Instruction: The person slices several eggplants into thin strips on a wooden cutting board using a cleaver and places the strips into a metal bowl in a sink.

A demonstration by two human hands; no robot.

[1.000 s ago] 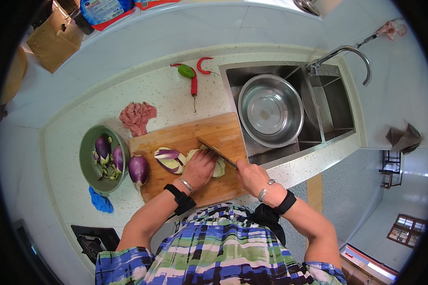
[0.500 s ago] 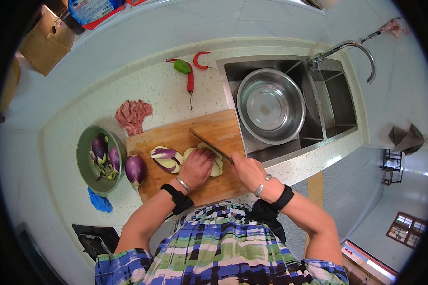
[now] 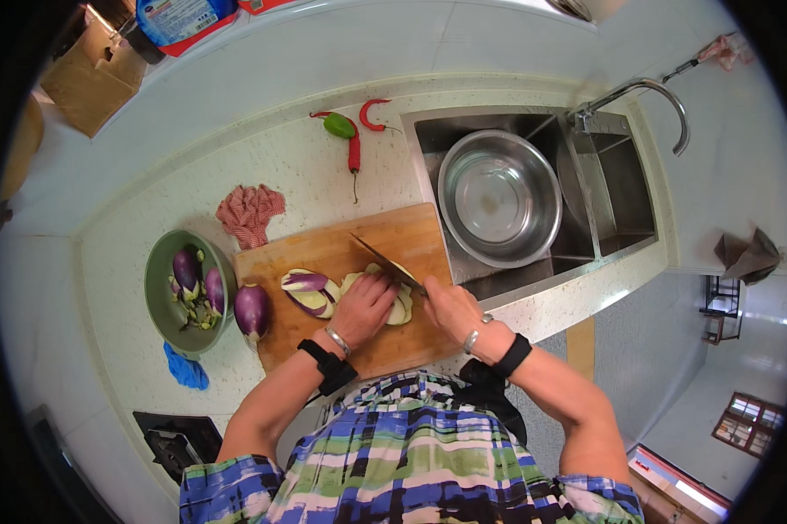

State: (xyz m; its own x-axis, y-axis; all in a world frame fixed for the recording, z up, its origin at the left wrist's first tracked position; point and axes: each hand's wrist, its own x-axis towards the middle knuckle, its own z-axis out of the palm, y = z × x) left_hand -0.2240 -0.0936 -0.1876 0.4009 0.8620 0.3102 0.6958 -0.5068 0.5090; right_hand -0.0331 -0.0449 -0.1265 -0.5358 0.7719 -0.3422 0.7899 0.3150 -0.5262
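Observation:
On a wooden cutting board (image 3: pixel 315 244), my left hand (image 3: pixel 363 307) presses curled fingers onto pale eggplant slices (image 3: pixel 398 307). My right hand (image 3: pixel 446 307) grips the handle of a long knife (image 3: pixel 378 258), its blade slanting over those slices beside my left fingertips. Cut eggplant strips with purple skin (image 3: pixel 306 293) lie just left of my hands. A whole purple eggplant (image 3: pixel 252 310) rests at the board's left edge, beside a green bowl (image 3: pixel 156 293) holding several eggplants and trimmed caps.
Beyond the board lie chillies (image 3: pixel 354 153) and a red checked cloth (image 3: pixel 249 214). A steel sink (image 3: pixel 613 210) with a metal basin (image 3: pixel 463 166) and tap (image 3: pixel 673 109) occupies the right. A blue cloth (image 3: pixel 184 367) sits near the bowl, above a black hob (image 3: pixel 162 428).
The knife and right hand have shifted slightly up and left compared with a second ago. My left hand stays on the slices with little movement.

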